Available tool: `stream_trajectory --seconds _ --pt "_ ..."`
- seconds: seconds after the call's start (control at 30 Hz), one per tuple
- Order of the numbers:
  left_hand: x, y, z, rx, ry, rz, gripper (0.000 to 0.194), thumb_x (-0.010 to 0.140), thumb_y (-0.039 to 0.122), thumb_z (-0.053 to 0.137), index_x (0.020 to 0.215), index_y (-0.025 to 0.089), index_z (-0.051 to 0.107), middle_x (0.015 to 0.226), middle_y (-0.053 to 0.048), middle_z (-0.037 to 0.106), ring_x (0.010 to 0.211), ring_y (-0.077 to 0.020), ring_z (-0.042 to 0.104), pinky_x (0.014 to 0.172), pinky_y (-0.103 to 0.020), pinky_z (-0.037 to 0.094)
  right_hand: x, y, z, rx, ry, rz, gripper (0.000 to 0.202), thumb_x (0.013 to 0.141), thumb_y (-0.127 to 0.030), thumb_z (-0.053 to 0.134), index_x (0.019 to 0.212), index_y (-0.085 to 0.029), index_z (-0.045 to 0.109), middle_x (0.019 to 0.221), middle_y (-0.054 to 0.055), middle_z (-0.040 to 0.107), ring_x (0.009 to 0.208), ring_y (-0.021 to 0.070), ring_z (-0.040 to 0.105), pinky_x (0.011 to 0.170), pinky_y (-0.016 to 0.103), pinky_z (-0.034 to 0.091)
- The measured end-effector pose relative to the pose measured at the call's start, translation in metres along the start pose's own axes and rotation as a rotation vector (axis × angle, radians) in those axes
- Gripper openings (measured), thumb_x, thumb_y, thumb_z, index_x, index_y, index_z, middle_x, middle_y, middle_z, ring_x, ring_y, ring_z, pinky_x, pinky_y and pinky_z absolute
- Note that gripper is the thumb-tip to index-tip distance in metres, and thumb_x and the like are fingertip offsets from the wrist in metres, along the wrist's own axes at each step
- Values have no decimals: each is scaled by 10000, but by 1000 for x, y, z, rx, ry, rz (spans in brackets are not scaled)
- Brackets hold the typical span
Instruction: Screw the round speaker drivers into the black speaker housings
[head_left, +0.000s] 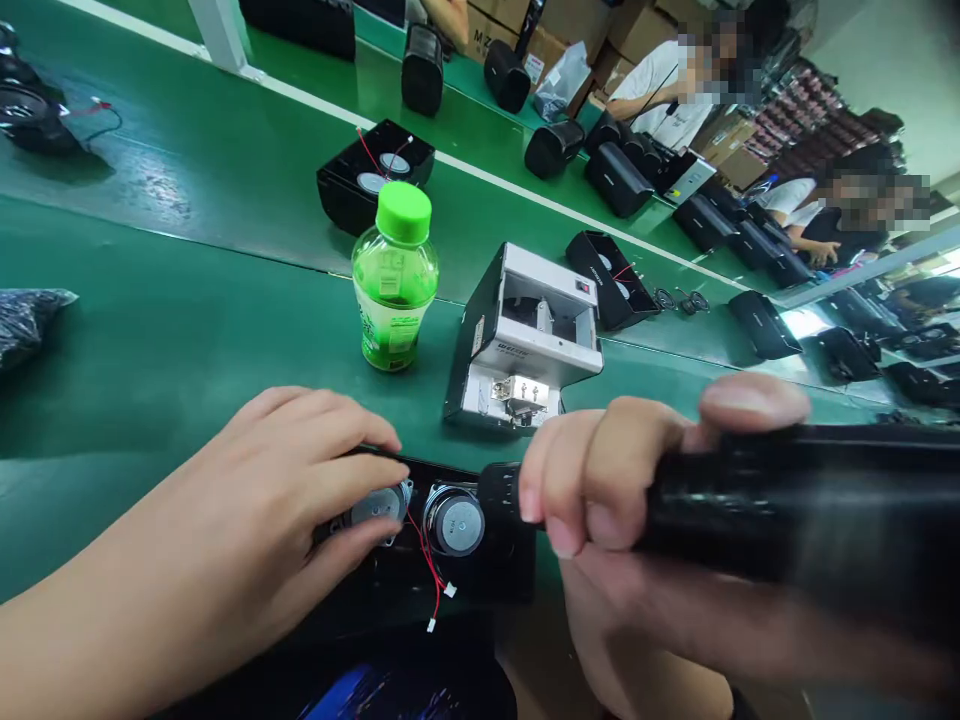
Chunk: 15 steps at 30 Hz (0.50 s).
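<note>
My left hand (300, 490) reaches in from the left, thumb and fingers curled around the round grey speaker driver (381, 503) in a black speaker panel (480, 575). A second speaker driver (456, 525) sits just right of it, uncovered. Red and black wires with small white connectors (450, 590) hang over the panel between the two. My right hand (607, 480) is wrapped around a black electric screwdriver (795, 500), held sideways, its nose pointing left beside the second driver. The screwdriver's tip cannot be made out.
Just beyond the panel stand a green drink bottle (396, 290) and a white-and-black screw feeder (532, 340). Black speaker housings (379, 170) line the green bench (187, 330). A plastic bag (30, 320) lies at left. Other people work across the bench, near cardboard boxes.
</note>
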<state>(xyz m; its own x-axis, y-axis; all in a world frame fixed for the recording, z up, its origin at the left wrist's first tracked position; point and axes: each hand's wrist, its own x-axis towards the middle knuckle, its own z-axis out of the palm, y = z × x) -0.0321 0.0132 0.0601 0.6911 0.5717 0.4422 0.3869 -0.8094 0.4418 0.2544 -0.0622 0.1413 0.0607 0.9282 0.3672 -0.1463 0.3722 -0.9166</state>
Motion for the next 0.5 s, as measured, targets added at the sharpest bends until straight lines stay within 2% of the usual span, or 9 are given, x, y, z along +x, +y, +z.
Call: stream_trajectory --seconds 0.07,0.13,0.17,0.27,0.37,0.5 --pt "-33 -7 8 33 -40 -58 310 1132 310 773 1410 404 876 1648 -57 849 1445 -387 825 1313 -649 608 0 14 8 -6 -47 10 228 1206 -459 933 1428 -441 885 836 -67 760 672 194 771 709 391 734" --pt "-48 -10 19 60 -57 -118 422 1075 318 809 1485 392 874 1787 -105 778 1554 -460 784 1354 -735 612 3 26 15 19 -67 35 206 1238 -560 871 1379 -413 903 819 -61 764 668 189 761 706 383 711" --pt "-50 -11 24 60 -70 -147 440 1053 321 832 1486 381 878 1803 -122 767 1562 -478 782 1333 -746 641 4 31 17 37 -73 52 283 1253 -654 814 1351 -406 909 808 -53 766 667 192 756 706 387 699" --pt "-44 -12 31 24 -152 -203 412 988 296 918 1393 367 910 1762 -129 801 1515 -492 818 1251 -748 718 8 42 22 77 -57 67 528 1233 -859 696 1283 -378 908 780 -36 765 646 204 739 682 400 668" --pt "-34 -14 30 -33 -211 -212 381 943 272 981 1305 379 936 1702 -105 836 1457 -484 851 1204 -746 745 8 44 25 73 -16 79 570 1200 -897 722 1234 -355 895 765 -36 772 618 205 742 660 409 657" --pt "-31 -15 28 -40 -201 -220 352 925 258 996 1249 386 945 1645 -84 859 1386 -465 868 1158 -717 751 8 43 27 47 17 76 684 1141 -993 710 1227 -345 911 750 -39 770 587 203 738 622 410 639"
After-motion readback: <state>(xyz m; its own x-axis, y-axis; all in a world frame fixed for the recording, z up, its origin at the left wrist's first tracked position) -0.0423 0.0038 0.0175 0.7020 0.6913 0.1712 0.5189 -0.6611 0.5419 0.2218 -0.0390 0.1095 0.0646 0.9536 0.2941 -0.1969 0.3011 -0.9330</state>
